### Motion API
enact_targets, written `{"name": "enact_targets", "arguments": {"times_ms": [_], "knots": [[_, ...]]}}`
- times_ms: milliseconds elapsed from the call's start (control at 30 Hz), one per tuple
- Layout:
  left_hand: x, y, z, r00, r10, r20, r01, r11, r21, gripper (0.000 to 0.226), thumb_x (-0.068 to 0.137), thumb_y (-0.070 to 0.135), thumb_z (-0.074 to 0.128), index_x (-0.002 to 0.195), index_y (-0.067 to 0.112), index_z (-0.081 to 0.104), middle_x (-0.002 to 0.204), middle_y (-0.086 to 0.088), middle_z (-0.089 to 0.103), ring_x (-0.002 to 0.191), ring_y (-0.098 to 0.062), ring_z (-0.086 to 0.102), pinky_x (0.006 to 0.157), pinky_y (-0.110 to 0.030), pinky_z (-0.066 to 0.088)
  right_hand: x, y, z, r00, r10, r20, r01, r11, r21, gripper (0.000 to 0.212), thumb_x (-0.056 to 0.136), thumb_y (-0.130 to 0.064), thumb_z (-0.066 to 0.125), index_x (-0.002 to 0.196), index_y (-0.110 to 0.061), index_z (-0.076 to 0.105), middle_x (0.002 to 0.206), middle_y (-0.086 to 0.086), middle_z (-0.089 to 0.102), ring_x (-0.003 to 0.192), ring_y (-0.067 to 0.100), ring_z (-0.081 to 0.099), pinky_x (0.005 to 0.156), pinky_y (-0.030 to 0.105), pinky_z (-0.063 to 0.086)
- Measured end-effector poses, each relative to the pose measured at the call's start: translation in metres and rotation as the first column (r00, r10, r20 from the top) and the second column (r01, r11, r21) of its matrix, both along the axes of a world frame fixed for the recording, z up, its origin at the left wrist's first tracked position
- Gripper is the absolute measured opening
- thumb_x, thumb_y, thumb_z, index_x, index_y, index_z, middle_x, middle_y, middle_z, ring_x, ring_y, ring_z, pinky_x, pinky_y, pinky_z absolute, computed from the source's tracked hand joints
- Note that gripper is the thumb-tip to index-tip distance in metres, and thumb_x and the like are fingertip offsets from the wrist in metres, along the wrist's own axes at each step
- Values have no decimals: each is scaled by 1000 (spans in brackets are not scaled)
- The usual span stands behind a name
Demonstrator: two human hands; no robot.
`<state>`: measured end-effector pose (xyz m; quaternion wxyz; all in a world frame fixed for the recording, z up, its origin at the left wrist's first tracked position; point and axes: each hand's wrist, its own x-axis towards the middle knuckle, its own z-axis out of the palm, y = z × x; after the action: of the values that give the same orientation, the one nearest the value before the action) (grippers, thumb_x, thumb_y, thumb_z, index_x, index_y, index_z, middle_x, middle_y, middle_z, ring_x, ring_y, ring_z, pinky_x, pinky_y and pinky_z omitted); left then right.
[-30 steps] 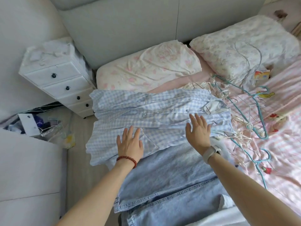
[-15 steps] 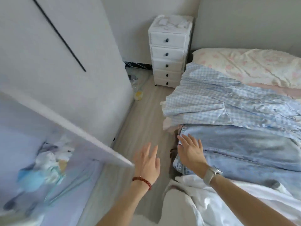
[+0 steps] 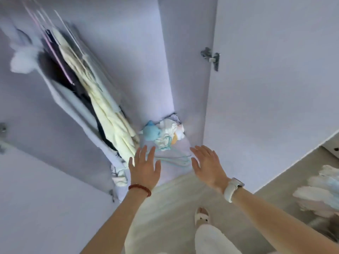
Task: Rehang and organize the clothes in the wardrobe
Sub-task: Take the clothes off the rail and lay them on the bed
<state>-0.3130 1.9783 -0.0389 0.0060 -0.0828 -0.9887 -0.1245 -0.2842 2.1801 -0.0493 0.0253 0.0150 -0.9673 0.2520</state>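
Both grips are empty, fingers spread: left hand point(image 3: 144, 166) and right hand point(image 3: 207, 165) now reach into the open wardrobe point(image 3: 165, 61), having left the bed. Below them lie what look like teal hangers point(image 3: 176, 159); hung clothes point(image 3: 102, 99) sit left. Collecting comes next, I judge.

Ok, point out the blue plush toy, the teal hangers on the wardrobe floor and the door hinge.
blue plush toy point(image 3: 150, 133): head view, on its rounded body.
teal hangers point(image 3: 178, 159): head view, on the wire arms between the hands.
door hinge point(image 3: 211, 58): head view, on its metal plate.
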Motion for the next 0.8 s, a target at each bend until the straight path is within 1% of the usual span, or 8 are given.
{"name": "enact_targets", "arguments": {"times_ms": [133,200,267,333,467,600,667,800], "knots": [[-47,-59,27,975,193,-110,-187,980,63,74,79,51,12,136,17,44,145,-11,37,137,-31,27,107,-51,22,-83,-57,24,987,113,-117,-118,992,-44,43,80,-26,37,101,-4,67,99,15,69,90,35,67,72,51,54],[-78,-83,45,950,231,-209,-220,973,74,70,81,49,15,135,16,46,143,-12,39,135,-31,31,105,-50,24,-126,-81,41,967,175,-187,-192,979,-73,41,81,-25,37,101,-3,66,96,14,69,86,33,67,74,44,55],[-114,-102,68,919,262,-294,-245,965,93,64,84,44,20,132,14,49,140,-13,43,131,-32,35,100,-51,29,-171,-104,60,957,182,-226,-217,966,-140,40,86,-23,38,108,-3,64,105,14,67,97,31,63,85,36,48],[-152,-117,95,874,279,-398,-260,960,103,57,85,40,25,127,14,53,137,-12,47,127,-31,39,95,-51,33,-217,-126,82,951,168,-260,-228,949,-218,35,91,-18,40,117,-4,59,116,14,62,110,33,54,96,40,39],[-223,-138,146,781,274,-562,-270,958,91,47,86,33,33,120,13,57,129,-11,53,122,-25,39,88,-47,36,-301,-173,138,926,196,-322,-311,880,-358,26,94,-7,43,112,3,59,108,21,61,103,36,53,90,37,39],[-275,-155,167,776,289,-560,-325,945,38,48,84,35,32,122,18,57,131,-9,53,125,-27,37,96,-54,32,-359,-219,182,918,233,-321,-364,816,-449,27,95,-12,44,103,8,59,106,23,62,98,34,55,81,27,37],[-289,-162,164,802,315,-507,-350,936,28,52,83,41,31,127,23,53,137,-7,48,129,-31,38,100,-60,27,-376,-238,187,907,305,-290,-411,794,-448,28,94,-18,47,111,0,59,114,15,61,105,27,55,87,22,37],[-296,-171,146,802,336,-493,-335,938,94,54,86,47,30,131,25,49,143,-6,41,134,-30,34,105,-58,21,-400,-254,178,886,393,-248,-463,794,-395,32,89,-15,53,119,-3,54,116,13,58,105,25,54,95,36,43]]}}
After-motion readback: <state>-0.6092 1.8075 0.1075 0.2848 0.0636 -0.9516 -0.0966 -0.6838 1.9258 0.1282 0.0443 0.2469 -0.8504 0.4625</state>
